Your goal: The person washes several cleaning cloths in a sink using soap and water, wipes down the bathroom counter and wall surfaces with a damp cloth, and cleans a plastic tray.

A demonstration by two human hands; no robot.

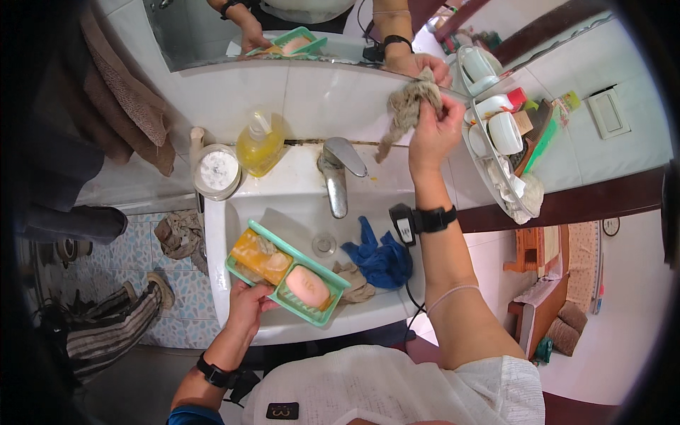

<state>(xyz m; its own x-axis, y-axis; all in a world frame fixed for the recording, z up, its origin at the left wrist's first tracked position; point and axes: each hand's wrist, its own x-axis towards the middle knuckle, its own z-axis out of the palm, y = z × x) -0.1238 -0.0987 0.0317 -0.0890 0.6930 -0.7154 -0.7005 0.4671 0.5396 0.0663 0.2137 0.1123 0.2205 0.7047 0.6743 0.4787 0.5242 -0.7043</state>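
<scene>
My left hand (248, 306) grips the near edge of a green plastic soap dish (311, 313) above the sink basin. One compartment bears an orange bar of soap (260, 255), the other a pink oval bar of soap (304, 286). My right hand (440, 125) pinches a crumpled grey-beige cloth (406, 109) in front of the mirror, right of the chrome faucet (337, 175). A blue cloth (378, 255) lies in the white sink (319, 332), with a beige cloth (355, 282) beside it, partly hidden under the dish.
A yellow liquid soap pump bottle (260, 143) and a jar of white powder (217, 171) stand at the sink's back left. A wall shelf (491, 170) at right holds bottles and a comb. The mirror (313, 48) spans the top. Brown towels (127, 95) hang at left.
</scene>
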